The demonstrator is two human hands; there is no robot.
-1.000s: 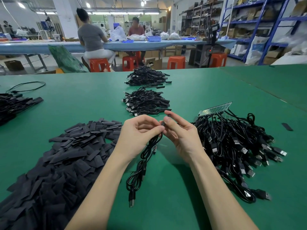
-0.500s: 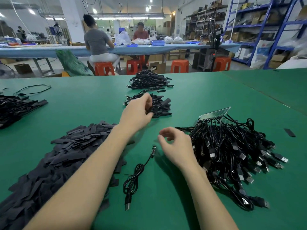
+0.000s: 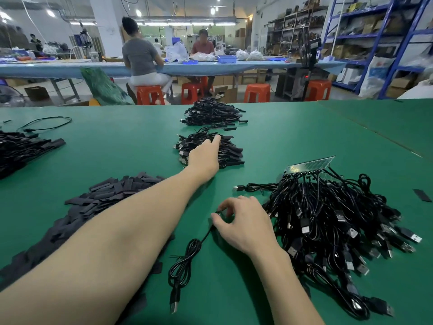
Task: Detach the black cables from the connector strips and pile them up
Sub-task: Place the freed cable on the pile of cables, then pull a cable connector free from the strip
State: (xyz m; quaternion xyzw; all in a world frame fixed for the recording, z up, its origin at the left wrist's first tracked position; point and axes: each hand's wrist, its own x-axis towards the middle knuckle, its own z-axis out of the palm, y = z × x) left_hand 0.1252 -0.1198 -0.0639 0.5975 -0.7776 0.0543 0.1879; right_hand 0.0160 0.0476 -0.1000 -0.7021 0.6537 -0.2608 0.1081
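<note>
A clear connector strip point(image 3: 309, 165) lies right of centre with a tangle of black cables point(image 3: 328, 219) still plugged into it. One loose coiled black cable point(image 3: 185, 259) lies on the green table point(image 3: 281, 137) in front of me. My right hand point(image 3: 246, 224) pinches that cable's small far end between thumb and forefinger. My left hand point(image 3: 206, 153) is stretched forward, its fingers lying flat on the nearer pile of detached cables point(image 3: 232, 151). A second cable pile point(image 3: 210, 113) sits further back.
A heap of flat black strips point(image 3: 93, 207) fills the left foreground under my left forearm. More black cables point(image 3: 18, 146) lie at the far left edge, with a single stray cable point(image 3: 46, 123) behind them. A small black piece point(image 3: 421, 195) lies at the right. People sit at a bench beyond the table.
Both hands held the cable together a second ago. My left hand then reached forward onto the nearer pile, and my right hand dropped to the loose cable's end on the table.
</note>
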